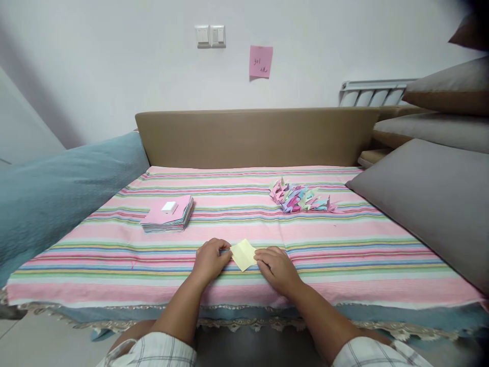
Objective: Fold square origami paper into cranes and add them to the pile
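Note:
A small pale yellow paper (243, 254), folded, lies on the striped cloth (344, 239) near its front edge. My left hand (209, 260) pinches the paper's left corner with curled fingers. My right hand (277, 266) presses its right edge with the fingertips closed on it. Both hands rest on the cloth with the paper between them.
A stack of coloured paper squares (168, 214) lies to the back left, with a small white piece on top. A heap of folded paper figures (300, 198) sits at the back right. Grey cushions (431, 199) border the right side, a blue blanket (57, 193) the left.

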### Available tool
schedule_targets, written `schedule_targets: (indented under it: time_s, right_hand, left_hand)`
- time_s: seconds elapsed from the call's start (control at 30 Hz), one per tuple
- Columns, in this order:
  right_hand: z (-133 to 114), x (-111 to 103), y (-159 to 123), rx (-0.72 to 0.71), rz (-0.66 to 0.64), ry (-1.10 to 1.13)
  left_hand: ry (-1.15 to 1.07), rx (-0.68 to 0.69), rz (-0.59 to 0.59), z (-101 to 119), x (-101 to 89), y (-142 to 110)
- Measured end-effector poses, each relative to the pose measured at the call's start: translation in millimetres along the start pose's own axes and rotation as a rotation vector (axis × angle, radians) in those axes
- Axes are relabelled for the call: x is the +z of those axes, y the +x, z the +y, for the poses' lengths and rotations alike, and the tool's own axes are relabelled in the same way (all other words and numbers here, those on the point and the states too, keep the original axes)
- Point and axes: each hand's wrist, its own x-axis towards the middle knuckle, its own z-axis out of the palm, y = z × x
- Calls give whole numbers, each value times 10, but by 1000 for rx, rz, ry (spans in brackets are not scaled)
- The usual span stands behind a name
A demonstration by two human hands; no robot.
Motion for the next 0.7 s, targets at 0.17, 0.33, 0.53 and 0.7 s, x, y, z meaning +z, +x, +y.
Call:
schedule_targets:
  time_s: [0.17, 0.33, 0.53, 0.7]
  right_hand:
    - [-34, 3, 52, 46, 9, 13]
    - [-40, 46, 102, 99, -4, -53]
    - [-43, 62, 126, 122, -41, -105]
    - [-67, 42, 147, 141, -94, -153]
  left_hand:
    - [3, -29, 64, 61, 49, 23]
    - [26, 47, 58, 99, 161, 50]
    - [96, 55, -26, 127, 230, 49]
    - [99, 30, -38, 166, 249, 31]
